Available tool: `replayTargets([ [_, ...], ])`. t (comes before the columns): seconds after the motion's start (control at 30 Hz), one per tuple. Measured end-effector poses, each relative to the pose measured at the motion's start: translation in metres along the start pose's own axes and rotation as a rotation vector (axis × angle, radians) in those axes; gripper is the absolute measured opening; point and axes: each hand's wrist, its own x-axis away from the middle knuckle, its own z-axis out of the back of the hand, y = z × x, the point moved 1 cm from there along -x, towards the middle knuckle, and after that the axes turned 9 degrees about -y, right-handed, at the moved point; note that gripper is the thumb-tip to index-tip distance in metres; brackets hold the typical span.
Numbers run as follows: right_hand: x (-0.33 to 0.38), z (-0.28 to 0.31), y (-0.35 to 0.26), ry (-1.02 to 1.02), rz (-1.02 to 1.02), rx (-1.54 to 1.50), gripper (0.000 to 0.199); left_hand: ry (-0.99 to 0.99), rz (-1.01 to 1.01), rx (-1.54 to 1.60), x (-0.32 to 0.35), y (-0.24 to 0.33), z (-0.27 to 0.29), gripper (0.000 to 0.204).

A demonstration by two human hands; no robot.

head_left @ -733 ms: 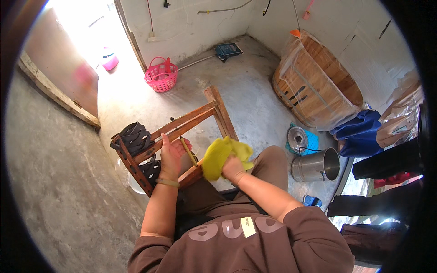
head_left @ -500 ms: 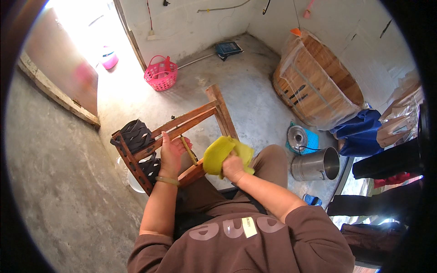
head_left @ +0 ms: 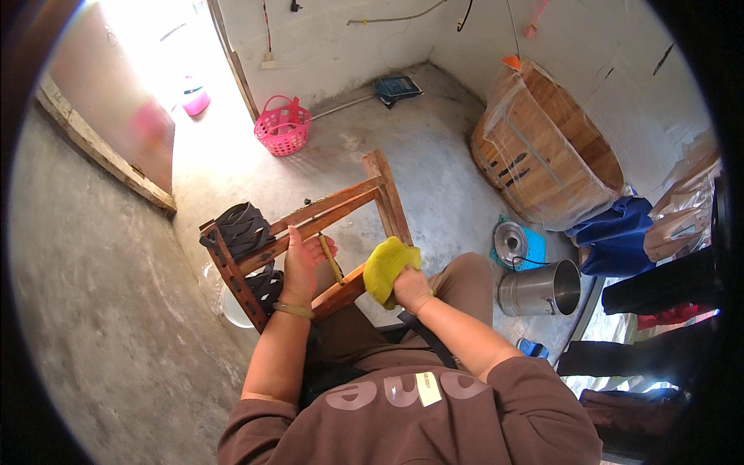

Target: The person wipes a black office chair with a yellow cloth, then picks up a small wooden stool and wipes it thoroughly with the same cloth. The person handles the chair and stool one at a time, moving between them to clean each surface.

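Forearms enter from the lower edge, above a brown sweatshirt. Right hand (head_left: 411, 288) is closed around a yellow cloth (head_left: 387, 265), pressing it against the lower rail of a wooden frame (head_left: 325, 213) that rests tilted across the person's lap. Left hand (head_left: 301, 260) is wrapped around a middle rail of the same frame, fingers curled over the top edge, with a bracelet at the wrist; a thin yellowish stick (head_left: 331, 260) lies just beside its fingers, and whether the hand holds it cannot be determined. Black woven strapping (head_left: 242, 227) is wound around the frame's left end, with more of it lower on the same side. A steel pot (head_left: 540, 289) stands on the concrete floor (head_left: 434, 163) to the right of the knee, near a round metal lid on a blue mat (head_left: 513, 242). Farther right lies blue fabric (head_left: 616, 236). Beyond it a large wooden tub (head_left: 542, 151) wrapped in clear plastic leans near the wall. A pink basket (head_left: 283, 126) stands by the doorway, well apart from the frame.
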Motion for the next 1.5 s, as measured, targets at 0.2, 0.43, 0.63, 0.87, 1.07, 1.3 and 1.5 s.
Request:
replayTargets([
  [0.2, -0.005, 0.028, -0.033, 0.064, -0.027, -0.177, 0.025, -0.028, -0.013, -0.015, 0.002, 0.000, 0.000, 0.080],
  [0.43, 0.009, 0.003, -0.051, 0.258, 0.288, -0.105, 0.025, -0.031, -0.007, 0.011, 0.002, 0.001, 0.002, 0.078],
  [0.63, -0.001, 0.022, 0.013, 0.021, -0.045, -0.161, 0.028, -0.035, 0.008, -0.013, 0.003, 0.001, -0.002, 0.076],
  [0.87, -0.011, 0.022, -0.037, 0.069, 0.035, -0.188, 0.029, -0.080, 0.004, 0.025, 0.002, -0.004, 0.001, 0.072],
  [1.07, -0.014, 0.057, -0.063, 0.195, 0.084, -0.563, 0.019, -0.080, 0.048, -0.023, 0.001, -0.004, 0.004, 0.076],
  [1.3, -0.032, 0.135, -0.028, 0.572, 0.073, -0.861, 0.029, -0.155, 0.017, 0.072, 0.002, -0.006, 0.005, 0.050],
  [1.5, -0.056, 0.172, -0.078, 0.287, 0.157, -0.033, 0.020, -0.180, -0.156, 0.295, 0.002, -0.014, 0.000, 0.041],
])
